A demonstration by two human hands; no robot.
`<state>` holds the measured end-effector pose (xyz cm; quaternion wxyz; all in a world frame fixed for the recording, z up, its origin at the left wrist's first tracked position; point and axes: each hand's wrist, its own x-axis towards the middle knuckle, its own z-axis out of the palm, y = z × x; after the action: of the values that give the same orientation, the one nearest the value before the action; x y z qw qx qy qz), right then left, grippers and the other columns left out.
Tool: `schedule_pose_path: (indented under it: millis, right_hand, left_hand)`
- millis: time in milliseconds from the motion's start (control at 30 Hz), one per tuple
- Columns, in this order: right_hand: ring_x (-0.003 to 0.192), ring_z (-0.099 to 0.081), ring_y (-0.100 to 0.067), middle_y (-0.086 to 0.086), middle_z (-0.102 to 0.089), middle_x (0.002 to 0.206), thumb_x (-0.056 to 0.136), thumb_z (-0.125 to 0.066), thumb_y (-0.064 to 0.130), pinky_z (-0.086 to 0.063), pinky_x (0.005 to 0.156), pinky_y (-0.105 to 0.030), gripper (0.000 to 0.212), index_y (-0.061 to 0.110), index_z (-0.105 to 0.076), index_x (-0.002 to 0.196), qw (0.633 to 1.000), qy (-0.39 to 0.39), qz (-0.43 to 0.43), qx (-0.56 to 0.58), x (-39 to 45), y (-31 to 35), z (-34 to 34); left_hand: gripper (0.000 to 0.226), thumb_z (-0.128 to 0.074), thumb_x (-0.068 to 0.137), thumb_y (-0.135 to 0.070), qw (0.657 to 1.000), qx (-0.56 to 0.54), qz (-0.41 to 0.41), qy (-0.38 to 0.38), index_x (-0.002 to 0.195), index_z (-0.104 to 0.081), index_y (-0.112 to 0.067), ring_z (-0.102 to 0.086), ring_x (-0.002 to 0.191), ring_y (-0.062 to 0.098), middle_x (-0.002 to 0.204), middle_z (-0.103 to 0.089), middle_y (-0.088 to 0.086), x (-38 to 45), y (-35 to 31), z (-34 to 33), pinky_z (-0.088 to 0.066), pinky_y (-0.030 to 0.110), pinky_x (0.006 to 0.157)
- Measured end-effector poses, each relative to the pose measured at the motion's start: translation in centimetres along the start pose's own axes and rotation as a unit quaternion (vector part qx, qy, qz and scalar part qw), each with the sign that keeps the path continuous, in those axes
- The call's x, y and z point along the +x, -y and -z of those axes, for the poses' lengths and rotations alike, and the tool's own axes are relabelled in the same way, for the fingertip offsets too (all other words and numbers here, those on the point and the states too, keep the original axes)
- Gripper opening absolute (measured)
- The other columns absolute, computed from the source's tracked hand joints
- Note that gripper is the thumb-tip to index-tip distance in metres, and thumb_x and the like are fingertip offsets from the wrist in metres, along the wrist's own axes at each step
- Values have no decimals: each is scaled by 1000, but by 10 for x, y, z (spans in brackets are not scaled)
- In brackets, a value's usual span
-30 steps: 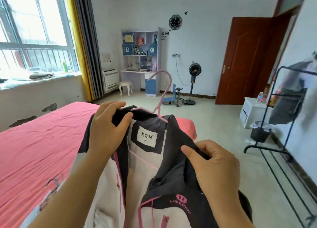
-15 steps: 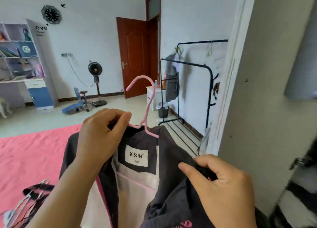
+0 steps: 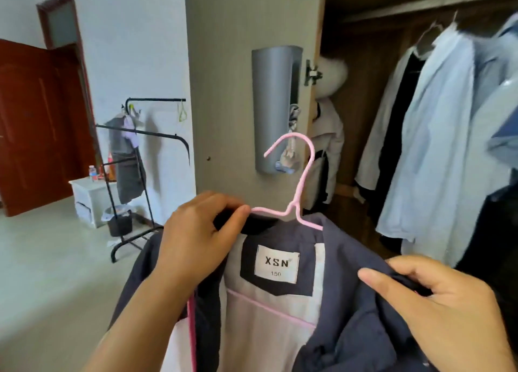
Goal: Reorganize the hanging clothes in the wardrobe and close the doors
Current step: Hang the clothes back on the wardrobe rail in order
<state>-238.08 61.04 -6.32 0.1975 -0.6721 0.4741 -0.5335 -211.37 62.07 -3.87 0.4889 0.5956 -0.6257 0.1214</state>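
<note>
I hold a dark jacket (image 3: 350,321) with a white lining and an "XSN" label, hung on a pink hanger (image 3: 297,192). My left hand (image 3: 196,237) grips its left shoulder at the collar. My right hand (image 3: 437,301) pinches its right shoulder. The hanger's hook points up in front of the open wardrobe (image 3: 364,97). Inside, under the rail (image 3: 420,7), hang a light blue shirt (image 3: 437,136) and a white coat (image 3: 328,136). The grey wardrobe door (image 3: 224,63) stands open to the left.
A grey holder (image 3: 272,108) is fixed on the door's inner face. A black clothes rack (image 3: 145,158) with a grey garment stands at the left wall. Beside it are a white cabinet (image 3: 87,198), a black bin (image 3: 119,221) and a brown room door (image 3: 30,125).
My view has swung right from the bed and room to the open wardrobe. Both hands keep the same hold on the jacket, now raised in front of the wardrobe opening.
</note>
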Motion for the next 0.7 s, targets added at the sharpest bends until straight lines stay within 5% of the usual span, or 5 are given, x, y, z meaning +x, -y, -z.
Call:
schedule_pose_path:
  millis: [433,700]
  right_hand:
    - [67,-65,-16,8,-68,62,63,-79,34,-55,69,-44,10,32,-71,68,986,-114,-84,-86,76,-51,101]
    - [63,-63,-14,9,-67,64,66,-68,49,-55,66,-40,16,37,-67,77,977,-124,-68,-158,146,-79,138]
  left_hand:
    - [34,-45,77,-60,990,-118,-78,19,81,-70,-38,-59,79,1,83,-65,-21,81,-82,-162,-48,23,65]
    - [16,-58,88,-38,987,-138,-83,0,91,-70,-27,-59,79,9,88,-66,-13,152,-127,-259,-41,19,61]
